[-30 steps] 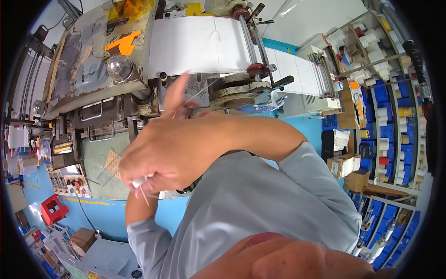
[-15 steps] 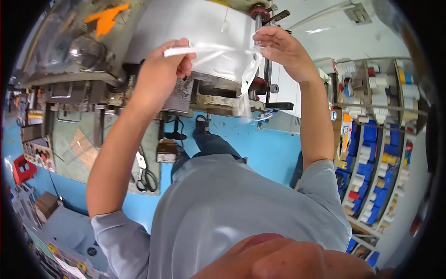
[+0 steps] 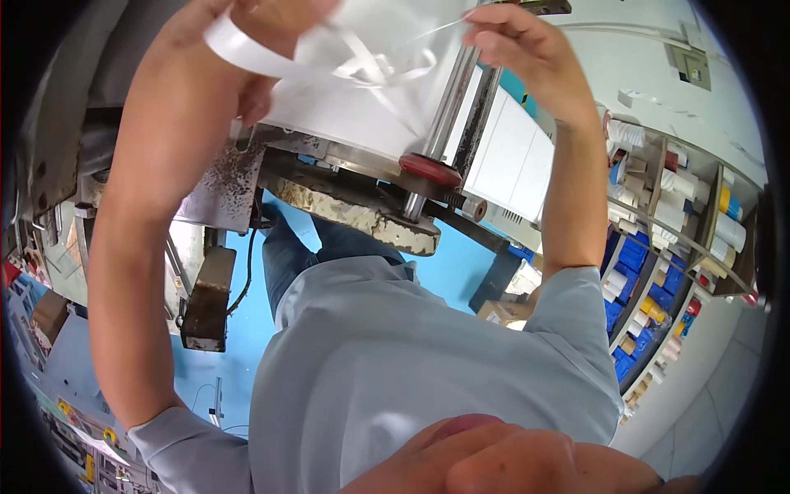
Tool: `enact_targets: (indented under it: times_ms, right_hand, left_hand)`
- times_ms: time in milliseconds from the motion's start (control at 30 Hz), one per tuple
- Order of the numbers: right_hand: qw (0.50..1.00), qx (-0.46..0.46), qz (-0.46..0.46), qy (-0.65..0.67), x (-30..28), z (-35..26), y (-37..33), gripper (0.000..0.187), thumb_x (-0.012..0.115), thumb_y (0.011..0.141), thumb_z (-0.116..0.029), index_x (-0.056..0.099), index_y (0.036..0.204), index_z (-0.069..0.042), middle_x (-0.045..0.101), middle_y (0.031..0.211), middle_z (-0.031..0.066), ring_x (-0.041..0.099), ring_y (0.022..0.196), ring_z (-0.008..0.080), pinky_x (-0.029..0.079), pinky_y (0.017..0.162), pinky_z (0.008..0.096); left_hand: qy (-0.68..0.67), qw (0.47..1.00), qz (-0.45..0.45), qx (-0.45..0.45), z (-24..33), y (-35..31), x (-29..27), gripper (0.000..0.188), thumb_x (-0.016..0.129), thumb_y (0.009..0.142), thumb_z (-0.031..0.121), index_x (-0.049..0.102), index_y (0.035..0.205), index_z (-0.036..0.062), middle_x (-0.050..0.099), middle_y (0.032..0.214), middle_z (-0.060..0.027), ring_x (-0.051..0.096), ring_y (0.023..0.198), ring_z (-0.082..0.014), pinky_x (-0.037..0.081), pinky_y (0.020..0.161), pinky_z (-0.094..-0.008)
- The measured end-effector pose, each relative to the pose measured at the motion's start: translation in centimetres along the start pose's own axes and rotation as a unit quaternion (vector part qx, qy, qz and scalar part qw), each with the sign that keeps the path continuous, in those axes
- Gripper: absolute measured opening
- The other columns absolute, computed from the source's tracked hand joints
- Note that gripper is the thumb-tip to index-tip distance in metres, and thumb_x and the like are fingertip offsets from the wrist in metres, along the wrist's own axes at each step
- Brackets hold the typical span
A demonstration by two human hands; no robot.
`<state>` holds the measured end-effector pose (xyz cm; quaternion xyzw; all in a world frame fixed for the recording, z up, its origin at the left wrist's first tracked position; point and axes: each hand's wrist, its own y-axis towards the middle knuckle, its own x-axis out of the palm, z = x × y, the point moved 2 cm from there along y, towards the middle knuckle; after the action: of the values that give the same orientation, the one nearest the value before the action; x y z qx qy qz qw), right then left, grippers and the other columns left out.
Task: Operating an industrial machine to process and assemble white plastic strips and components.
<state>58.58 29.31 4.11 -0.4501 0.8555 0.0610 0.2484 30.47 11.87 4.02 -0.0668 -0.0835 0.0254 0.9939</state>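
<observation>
In the head view, a glossy white ribbon (image 3: pixel 257 56) is raised between two bare hands above a broad, smooth white sheet (image 3: pixel 325 111); its wide, flat loop is curved against the left hand (image 3: pixel 276 25), while its narrower lengths are crossed and twisted in midair, slightly blurred, between the hands. The left hand is cut off by the upper edge and its fingers are loosely curled; whether the ribbon is pinched by them or merely draped cannot be told. At the right hand (image 3: pixel 522 45), the thumb and fingertips are brought almost together, and a thin, taut pale strand (image 3: pixel 439 31) is pinched at their tips; how it is joined to the ribbon cannot be made out.

The sheet is bordered on the right by a polished, cylindrical metal roller (image 3: pixel 451 111), fitted with a rounded red collar (image 3: pixel 429 170); beneath it is seen a heavy, curved disc (image 3: pixel 362 212), its cream rim chipped and flaking; nearer the left forearm, a metal plate (image 3: pixel 216 188) is mottled with dark specks. A soft grey shirt (image 3: pixel 428 354) is worn above dark trousers (image 3: pixel 284 267); a blue floor (image 3: pixel 448 284) is glimpsed below; to the right, shelves are stacked with white rolls (image 3: pixel 668 212) and blue plastic bins (image 3: pixel 632 257).
</observation>
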Motion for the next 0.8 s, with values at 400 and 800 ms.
enact_targets:
  times_ms: [400,800]
  right_hand:
    - [0.928,-0.364,-0.050,0.067,4.6,-2.9,3.8,0.012,0.054,0.093,-0.002,0.062,0.101,0.002,0.065,0.091,0.0066,0.061,0.082,0.0098,0.047,0.072,0.0227]
    - [0.856,-0.319,0.029,0.406,1.2,3.2,2.3,0.014,0.059,0.090,0.001,0.062,0.103,0.004,0.065,0.088,0.0080,0.059,0.074,0.0097,0.046,0.065,0.0213]
  left_hand:
    - [0.353,0.932,-0.023,0.079,0.7,3.2,7.7,0.046,0.071,0.083,0.009,0.053,0.125,0.0030,0.049,0.079,0.0004,0.038,0.066,-0.0066,0.037,0.059,-0.0222]
    - [0.302,0.951,-0.049,-0.036,0.1,4.4,4.5,0.021,0.056,0.098,0.019,0.060,0.088,0.0007,0.037,0.064,0.0069,0.026,0.058,-0.0024,0.021,0.051,-0.0239]
